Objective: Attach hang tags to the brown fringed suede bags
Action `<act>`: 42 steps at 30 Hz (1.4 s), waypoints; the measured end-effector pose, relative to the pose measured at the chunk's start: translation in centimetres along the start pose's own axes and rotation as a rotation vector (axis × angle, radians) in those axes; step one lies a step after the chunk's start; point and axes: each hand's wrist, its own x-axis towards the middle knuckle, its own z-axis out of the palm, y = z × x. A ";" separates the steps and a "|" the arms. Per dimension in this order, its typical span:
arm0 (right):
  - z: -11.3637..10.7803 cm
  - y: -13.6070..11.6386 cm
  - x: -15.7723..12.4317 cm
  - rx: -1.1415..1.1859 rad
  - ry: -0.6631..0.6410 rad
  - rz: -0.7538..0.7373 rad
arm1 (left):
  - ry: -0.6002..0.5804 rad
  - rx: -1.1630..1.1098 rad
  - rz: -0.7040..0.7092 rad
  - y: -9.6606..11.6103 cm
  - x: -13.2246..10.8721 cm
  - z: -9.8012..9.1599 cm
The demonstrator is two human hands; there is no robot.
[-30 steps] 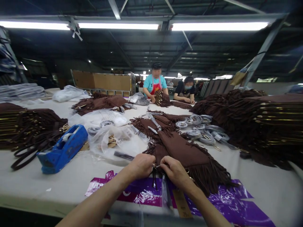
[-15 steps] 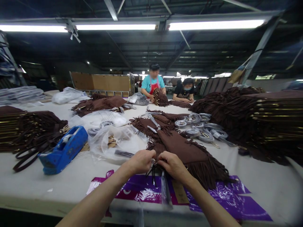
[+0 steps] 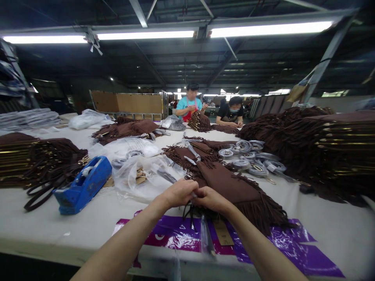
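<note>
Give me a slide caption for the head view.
Left hand and right hand meet by a fringed bag, tape dispenser off to the left.

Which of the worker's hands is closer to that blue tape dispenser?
Left. In the picture, the left hand sits to the right of the blue tape dispenser; the right hand is farther right, by the brown fringed bag.

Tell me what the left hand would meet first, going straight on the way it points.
The right hand, most likely: the left hand points toward it, close by or touching. Past it lies the near bag, though depth is unclear.
</note>
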 end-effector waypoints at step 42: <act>2.7 -0.6 -1.5 0.032 0.261 -0.163 | 0.583 -1.266 -0.685 1.9 -2.2 2.3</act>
